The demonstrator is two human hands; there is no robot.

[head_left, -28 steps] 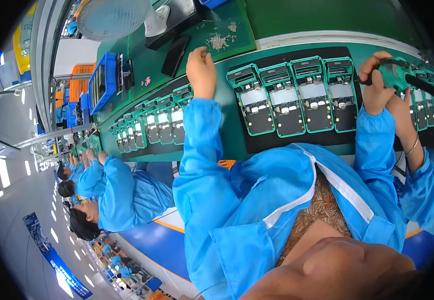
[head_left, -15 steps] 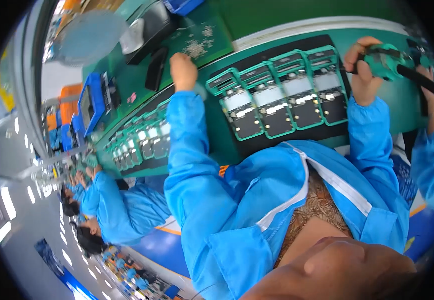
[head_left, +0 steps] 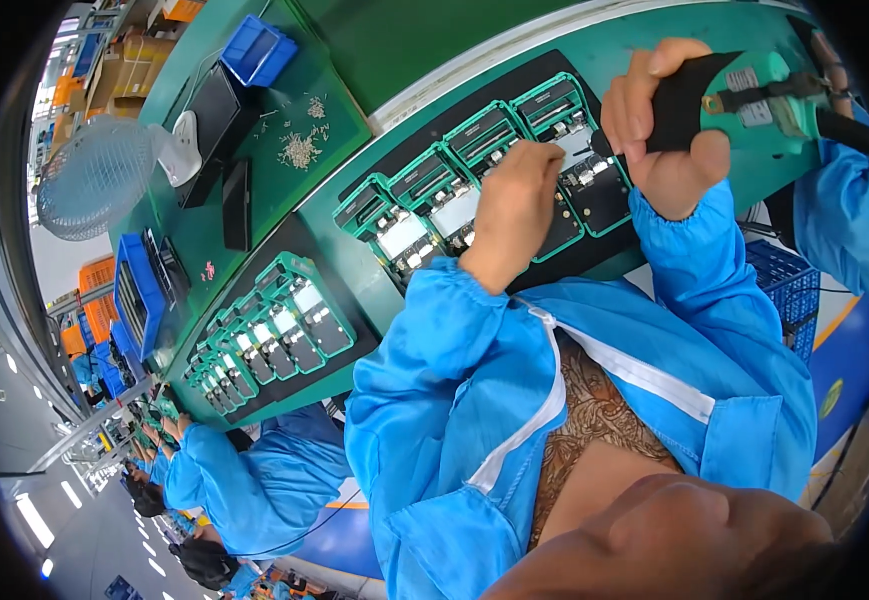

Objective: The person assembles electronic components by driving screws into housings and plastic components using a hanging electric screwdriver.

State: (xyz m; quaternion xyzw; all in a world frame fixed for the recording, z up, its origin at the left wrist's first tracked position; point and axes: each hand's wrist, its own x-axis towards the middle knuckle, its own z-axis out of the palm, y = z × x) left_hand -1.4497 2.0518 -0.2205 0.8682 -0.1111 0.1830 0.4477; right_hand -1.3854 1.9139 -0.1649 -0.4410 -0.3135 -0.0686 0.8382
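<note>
Here driver gripped upright in right hand, tip over jig; left hand fingers curled, steadying jig on worktop.

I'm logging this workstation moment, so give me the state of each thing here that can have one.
Electric screwdriver: gripped, tip down at a green fixture.
Right hand: closed around the screwdriver's black grip.
Left hand: fingers curled, resting on the fixtures beside the tip.
Green fixtures: in a row on the black belt, each loaded with a part.
Screws: loose, scattered on the green mat.
Fan: too blurred to tell if running.
</note>
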